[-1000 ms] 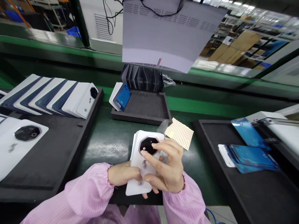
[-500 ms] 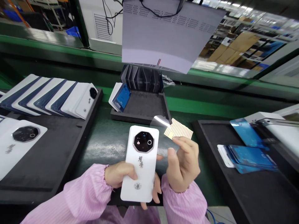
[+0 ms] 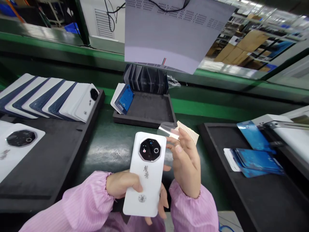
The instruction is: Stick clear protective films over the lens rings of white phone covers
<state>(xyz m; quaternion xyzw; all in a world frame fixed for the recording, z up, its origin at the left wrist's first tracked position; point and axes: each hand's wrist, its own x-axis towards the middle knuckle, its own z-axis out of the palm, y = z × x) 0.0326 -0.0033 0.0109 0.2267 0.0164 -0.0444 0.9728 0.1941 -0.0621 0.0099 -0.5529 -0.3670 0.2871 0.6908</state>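
My left hand [image 3: 123,184] is closed around a white phone back cover [image 3: 142,207], its thumb lying on the front face and its fingertips showing past the right edge. The cover is tilted towards me, with a black eight-sided camera window [image 3: 150,150], dark lettering and a round emblem. At the cover's upper right edge is my right hand [image 3: 186,161], its fingers bent and apart. Whether its fingertips touch the edge I cannot tell. Behind these fingers lie a dotted sticker sheet [image 3: 193,134] and a curled clear film [image 3: 166,128], partly hidden.
A black tray [image 3: 58,161] on the left holds a row of white covers [image 3: 82,103]. At the back, another tray [image 3: 149,106] bears dark upright panels [image 3: 145,79]. Blue-filmed pieces [image 3: 259,159] lie in the right tray [image 3: 243,187]. A grey panel [image 3: 169,35] hangs overhead.
My right hand has turned and moved slightly left, bringing its fingers to the cover's upper right edge and over part of the sticker sheet. My left hand keeps its hold.
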